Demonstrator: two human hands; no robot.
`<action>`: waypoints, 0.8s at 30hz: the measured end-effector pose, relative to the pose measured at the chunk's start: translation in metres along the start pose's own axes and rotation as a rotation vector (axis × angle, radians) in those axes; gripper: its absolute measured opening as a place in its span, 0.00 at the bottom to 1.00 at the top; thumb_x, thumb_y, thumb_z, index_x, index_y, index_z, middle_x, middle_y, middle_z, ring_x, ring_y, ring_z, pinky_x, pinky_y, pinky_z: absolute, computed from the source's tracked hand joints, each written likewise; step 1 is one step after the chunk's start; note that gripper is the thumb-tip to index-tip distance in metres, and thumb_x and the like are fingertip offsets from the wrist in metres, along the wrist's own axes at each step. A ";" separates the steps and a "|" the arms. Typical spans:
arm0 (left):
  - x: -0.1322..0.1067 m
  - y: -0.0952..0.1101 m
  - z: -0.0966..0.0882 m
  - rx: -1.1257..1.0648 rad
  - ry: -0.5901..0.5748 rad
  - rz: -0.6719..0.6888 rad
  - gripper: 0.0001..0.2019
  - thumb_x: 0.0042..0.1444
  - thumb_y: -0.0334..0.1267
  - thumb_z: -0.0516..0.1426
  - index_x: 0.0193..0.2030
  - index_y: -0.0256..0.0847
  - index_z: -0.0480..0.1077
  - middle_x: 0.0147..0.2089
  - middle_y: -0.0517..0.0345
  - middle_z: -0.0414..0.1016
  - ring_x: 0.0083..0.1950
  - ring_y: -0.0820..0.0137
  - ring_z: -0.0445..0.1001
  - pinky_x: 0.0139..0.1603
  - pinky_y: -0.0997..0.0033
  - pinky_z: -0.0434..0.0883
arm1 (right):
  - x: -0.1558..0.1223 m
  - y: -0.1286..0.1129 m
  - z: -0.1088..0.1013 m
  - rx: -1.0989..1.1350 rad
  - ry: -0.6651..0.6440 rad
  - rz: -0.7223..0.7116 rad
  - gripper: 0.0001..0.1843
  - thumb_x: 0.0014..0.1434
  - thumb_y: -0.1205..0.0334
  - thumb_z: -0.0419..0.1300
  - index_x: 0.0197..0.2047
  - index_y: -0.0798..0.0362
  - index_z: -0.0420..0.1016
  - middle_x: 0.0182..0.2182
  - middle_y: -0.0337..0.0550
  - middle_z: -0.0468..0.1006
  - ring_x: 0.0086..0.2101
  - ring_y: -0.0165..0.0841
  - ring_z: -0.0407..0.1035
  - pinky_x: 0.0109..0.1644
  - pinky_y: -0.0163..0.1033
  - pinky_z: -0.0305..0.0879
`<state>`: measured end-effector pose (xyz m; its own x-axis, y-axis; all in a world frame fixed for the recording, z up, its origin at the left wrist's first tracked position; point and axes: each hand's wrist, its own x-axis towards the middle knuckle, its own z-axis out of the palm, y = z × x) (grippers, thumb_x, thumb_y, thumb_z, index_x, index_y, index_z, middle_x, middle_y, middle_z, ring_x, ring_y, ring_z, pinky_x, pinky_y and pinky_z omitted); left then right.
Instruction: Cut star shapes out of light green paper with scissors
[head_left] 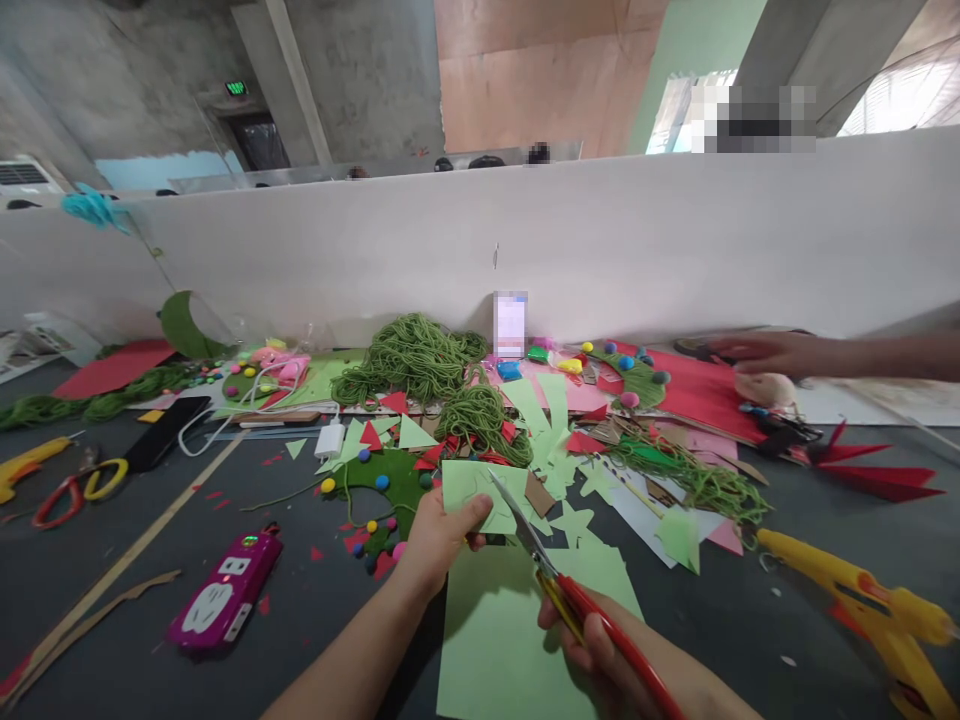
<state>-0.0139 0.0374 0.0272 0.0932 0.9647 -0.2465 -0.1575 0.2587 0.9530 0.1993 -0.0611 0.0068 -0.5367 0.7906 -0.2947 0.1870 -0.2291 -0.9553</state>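
Observation:
My left hand pinches a small piece of light green paper that carries a faint drawn outline. Scissors with red and yellow handles are gripped in my right hand. Their blades point up and left, and the tips meet the paper's middle; whether they are cutting into it I cannot tell. Below both hands lies a larger light green sheet. Cut green paper stars rest just beyond the scissors. Dark green felt with coloured pom-poms is beside my left hand.
Green yarn is heaped at the back by a propped phone. A purple power bank lies left, a yellow glue gun right. Another person's hand reaches in from the right. A white partition bounds the table.

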 end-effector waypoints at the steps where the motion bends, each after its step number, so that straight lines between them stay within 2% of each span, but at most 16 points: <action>1: 0.001 -0.001 -0.001 0.011 -0.016 -0.004 0.23 0.37 0.50 0.74 0.31 0.33 0.77 0.23 0.58 0.75 0.20 0.75 0.66 0.19 0.75 0.63 | 0.000 0.000 -0.001 -0.012 -0.001 -0.008 0.49 0.55 0.14 0.38 0.48 0.53 0.65 0.27 0.33 0.57 0.23 0.25 0.50 0.26 0.32 0.48; 6: 0.006 -0.006 -0.004 0.022 -0.029 -0.007 0.23 0.38 0.51 0.74 0.31 0.34 0.77 0.24 0.58 0.75 0.19 0.75 0.66 0.19 0.75 0.63 | 0.001 -0.001 -0.003 -0.066 0.001 0.001 0.49 0.56 0.15 0.37 0.48 0.53 0.65 0.28 0.35 0.58 0.24 0.25 0.51 0.25 0.32 0.50; 12: 0.003 -0.005 0.000 0.026 -0.004 -0.019 0.22 0.38 0.49 0.74 0.31 0.34 0.76 0.24 0.58 0.75 0.19 0.75 0.66 0.19 0.74 0.63 | 0.001 -0.004 0.001 -0.102 0.058 -0.041 0.45 0.57 0.16 0.36 0.41 0.52 0.64 0.27 0.36 0.59 0.25 0.26 0.52 0.24 0.30 0.51; 21: -0.001 -0.004 0.004 -0.024 0.000 -0.030 0.24 0.37 0.51 0.74 0.30 0.35 0.72 0.22 0.61 0.73 0.18 0.77 0.65 0.19 0.76 0.62 | 0.003 -0.001 0.005 -0.039 0.060 0.011 0.47 0.54 0.13 0.37 0.42 0.52 0.63 0.24 0.31 0.56 0.19 0.22 0.50 0.20 0.29 0.50; 24: -0.001 -0.004 0.005 -0.032 0.012 -0.023 0.24 0.37 0.51 0.74 0.29 0.35 0.72 0.22 0.60 0.74 0.18 0.76 0.66 0.19 0.76 0.62 | 0.003 0.007 0.007 0.011 0.070 0.033 0.50 0.53 0.13 0.38 0.47 0.53 0.64 0.26 0.31 0.56 0.19 0.21 0.50 0.21 0.29 0.51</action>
<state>-0.0089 0.0357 0.0246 0.0854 0.9589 -0.2705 -0.1866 0.2820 0.9411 0.1934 -0.0638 -0.0012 -0.4710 0.8204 -0.3241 0.1947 -0.2616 -0.9453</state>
